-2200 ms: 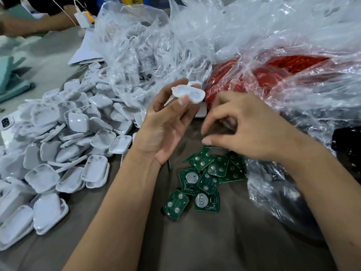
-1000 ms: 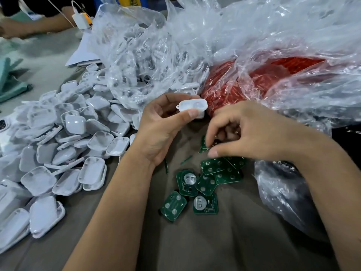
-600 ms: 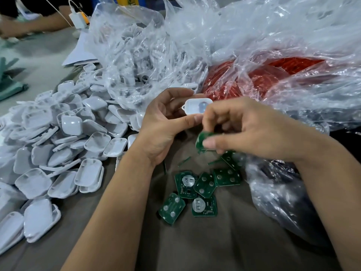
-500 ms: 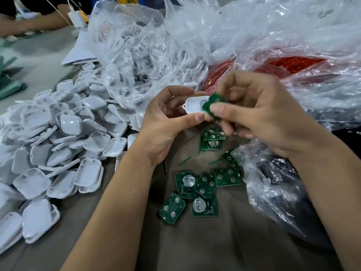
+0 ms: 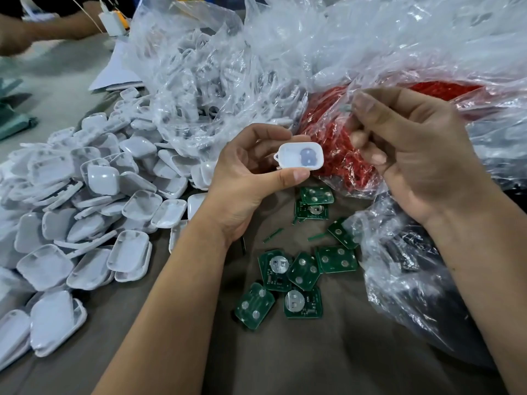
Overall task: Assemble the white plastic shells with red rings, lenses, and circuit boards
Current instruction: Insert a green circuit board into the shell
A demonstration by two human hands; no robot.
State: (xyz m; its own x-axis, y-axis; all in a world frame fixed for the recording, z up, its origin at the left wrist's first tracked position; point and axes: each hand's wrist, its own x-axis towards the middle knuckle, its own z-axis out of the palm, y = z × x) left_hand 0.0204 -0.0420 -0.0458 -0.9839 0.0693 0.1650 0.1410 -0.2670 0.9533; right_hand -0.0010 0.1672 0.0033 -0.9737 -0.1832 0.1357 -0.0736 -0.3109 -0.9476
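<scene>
Shell (image 5: 300, 159) sits pinched in left hand (image 5: 245, 178) fingers; right hand (image 5: 413, 155) curled beside it, contents unclear.

Small assembly workshop, hand-work bench. Heap of identical white plastic shells (image 5: 85, 212) at left of frame; clear bags (image 5: 216, 81) of bulk parts across top; loose green circuit boards (image 5: 296, 269) at lower centre on cloth-covered table (image 5: 313, 352); second worker's arm (image 5: 42, 27) upper left.

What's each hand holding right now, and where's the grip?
The left hand pinches a white shell by its long edges, thumb below and fingers above. The right hand has curled fingers; whether it holds anything cannot be told.
</scene>
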